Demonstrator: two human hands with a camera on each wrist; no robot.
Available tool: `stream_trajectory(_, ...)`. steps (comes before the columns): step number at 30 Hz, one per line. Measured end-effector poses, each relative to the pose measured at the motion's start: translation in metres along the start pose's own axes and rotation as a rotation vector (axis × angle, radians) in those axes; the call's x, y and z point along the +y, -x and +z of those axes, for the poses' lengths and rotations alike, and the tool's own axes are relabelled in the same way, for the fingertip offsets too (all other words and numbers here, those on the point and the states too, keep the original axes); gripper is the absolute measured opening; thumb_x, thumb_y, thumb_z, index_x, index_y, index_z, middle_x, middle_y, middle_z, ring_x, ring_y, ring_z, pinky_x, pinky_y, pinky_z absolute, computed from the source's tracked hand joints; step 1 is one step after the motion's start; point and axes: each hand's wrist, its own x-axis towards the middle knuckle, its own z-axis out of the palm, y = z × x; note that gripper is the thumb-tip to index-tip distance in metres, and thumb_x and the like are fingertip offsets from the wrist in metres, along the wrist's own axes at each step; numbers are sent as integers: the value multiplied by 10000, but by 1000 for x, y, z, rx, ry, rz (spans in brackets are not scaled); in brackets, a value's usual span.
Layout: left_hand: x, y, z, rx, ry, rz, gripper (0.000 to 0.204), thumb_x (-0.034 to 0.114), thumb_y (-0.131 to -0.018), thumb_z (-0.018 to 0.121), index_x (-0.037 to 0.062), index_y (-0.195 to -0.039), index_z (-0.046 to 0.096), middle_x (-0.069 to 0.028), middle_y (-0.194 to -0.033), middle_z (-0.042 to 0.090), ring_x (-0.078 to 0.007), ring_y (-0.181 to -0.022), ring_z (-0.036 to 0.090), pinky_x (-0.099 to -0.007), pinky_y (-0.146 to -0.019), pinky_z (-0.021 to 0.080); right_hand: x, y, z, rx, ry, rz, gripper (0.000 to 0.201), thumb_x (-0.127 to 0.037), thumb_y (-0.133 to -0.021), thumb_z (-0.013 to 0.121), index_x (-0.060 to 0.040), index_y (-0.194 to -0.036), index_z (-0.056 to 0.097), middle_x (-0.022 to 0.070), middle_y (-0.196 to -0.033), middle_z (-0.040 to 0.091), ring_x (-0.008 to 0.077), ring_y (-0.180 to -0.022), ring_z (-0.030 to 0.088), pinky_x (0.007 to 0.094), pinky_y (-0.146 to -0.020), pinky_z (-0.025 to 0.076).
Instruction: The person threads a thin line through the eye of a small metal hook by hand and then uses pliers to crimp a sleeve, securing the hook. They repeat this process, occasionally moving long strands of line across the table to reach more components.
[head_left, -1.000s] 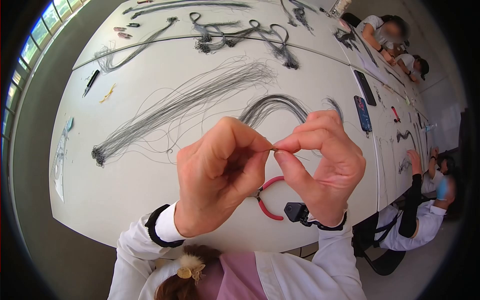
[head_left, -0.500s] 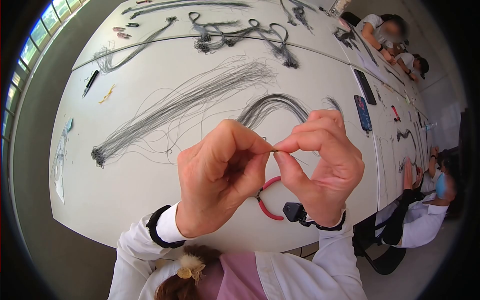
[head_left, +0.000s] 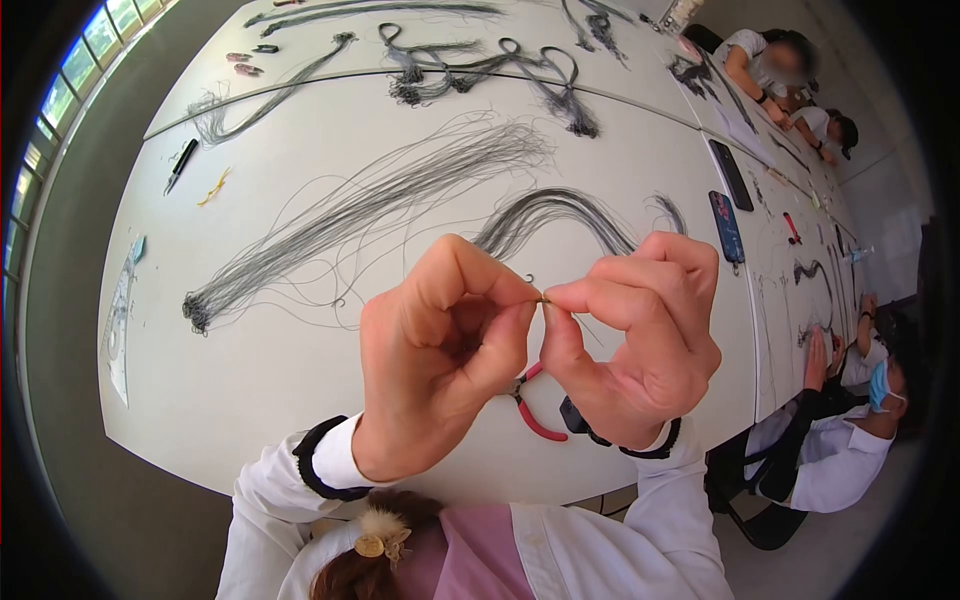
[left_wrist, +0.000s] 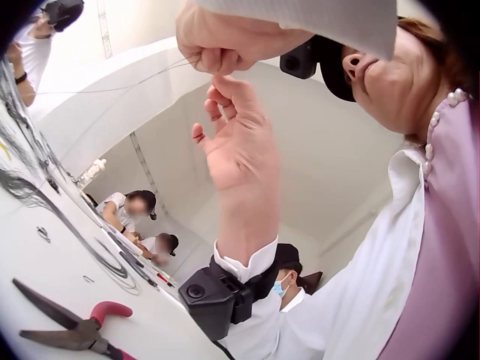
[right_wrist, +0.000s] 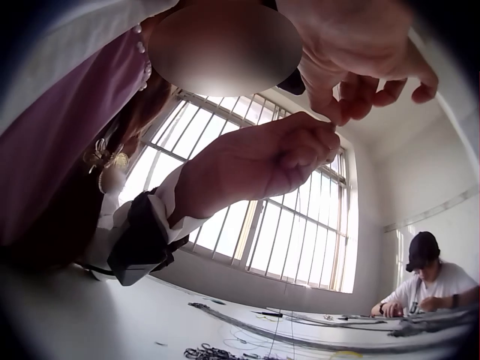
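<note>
In the head view my left hand [head_left: 430,365] and right hand [head_left: 640,335] meet fingertip to fingertip above the table. Between thumb and forefinger, each pinches a thin dark strand [head_left: 543,299], and its fine tail slants down behind the right fingers. The left wrist view shows long fine strands [left_wrist: 150,75] trailing off from the left hand's fingers. Below the hands on the table lie pliers [head_left: 538,415] with red handles, partly covered by the left hand; their dark jaws show open in the left wrist view.
A long bundle of grey strands [head_left: 330,225] and a curved bundle [head_left: 555,205] lie past the hands. More bundles [head_left: 430,75] are at the back. A ruler [head_left: 122,320] lies at left, a phone [head_left: 727,225] at right. Other people [head_left: 840,430] sit along the right.
My right hand has shifted slightly and tilted, and the strand's tail now points more steeply down. My left hand stays nearly still. At right, a seated person has lowered an arm.
</note>
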Motion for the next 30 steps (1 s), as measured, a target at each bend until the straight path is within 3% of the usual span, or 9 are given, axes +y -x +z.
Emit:
stream_trajectory(2,2,0,1,9,62,-37,67,-48,-856,534,-3,-861,485,4,-742,563,9,-598,475,-156,-499,384,0,1,1,26,80,-71,240,-7,-517,716,-91,-735,660,-12,-731,604,207,-712,494,285,-626,379)
stream_trajectory(8,4,0,1,7,111,-65,62,-46,-865,525,-6,-866,478,1,-753,566,12,-607,479,-152,-504,387,3,-2,-2,-15,1,-53,263,-11,-500,724,-88,-746,671,-15,-732,608,203,-689,496,278,-620,375)
stream_trajectory(10,8,0,2,-3,129,-126,69,-55,-854,520,-4,-874,477,-30,-809,516,-35,-597,427,-178,-518,366,3,0,-3,-26,-6,-53,261,0,-509,714,-80,-754,671,2,-737,599,212,-699,476,299,-637,375)
stream_trajectory(20,7,1,3,18,177,-140,72,-48,-859,522,-1,-870,469,-31,-797,510,-39,-585,421,-180,-502,353,3,1,-1,-4,102,-141,270,11,-514,709,-78,-767,681,18,-749,593,222,-720,455,317,-656,378)
stream_trajectory(26,7,1,3,9,155,-113,68,-48,-859,510,-1,-871,462,-31,-794,508,-40,-576,417,-180,-497,347,3,0,-2,-26,-15,-42,287,-14,-492,722,-101,-761,673,-25,-738,598,203,-715,489,279,-633,364)
stream_trajectory(30,7,1,4,17,165,-136,59,-44,-858,509,-2,-862,467,-28,-783,505,-41,-575,419,-181,-495,349,2,3,1,-27,19,-58,296,20,-501,711,-82,-777,683,17,-745,588,227,-714,451,307,-641,375)
